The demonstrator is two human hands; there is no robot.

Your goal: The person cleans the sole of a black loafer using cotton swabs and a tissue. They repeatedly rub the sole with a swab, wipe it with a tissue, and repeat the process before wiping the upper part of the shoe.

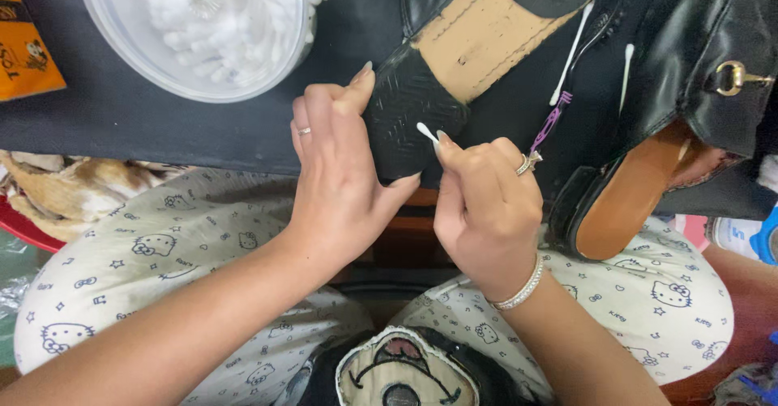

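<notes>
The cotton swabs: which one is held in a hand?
The swab pinched by the right hand, its tip on the black heel. Two other swabs lie loose on the dark table, untouched.

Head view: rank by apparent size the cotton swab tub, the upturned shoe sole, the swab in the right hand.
1. Upturned shoe sole, though cropped at the top edge.
2. Cotton swab tub, clear and round, also cropped.
3. Swab, only its white tip showing past the right hand.

Upturned shoe (478,41) lies sole-up on tabletop (121,106), heel at near edge. Left hand (340,171) grips heel; right hand (486,203) just right of it, pressing cotton swab (427,133) on heel. Swab tub (203,25) far left. Second shoe (648,171) at right edge, toothbrush (567,90) between shoes.
</notes>
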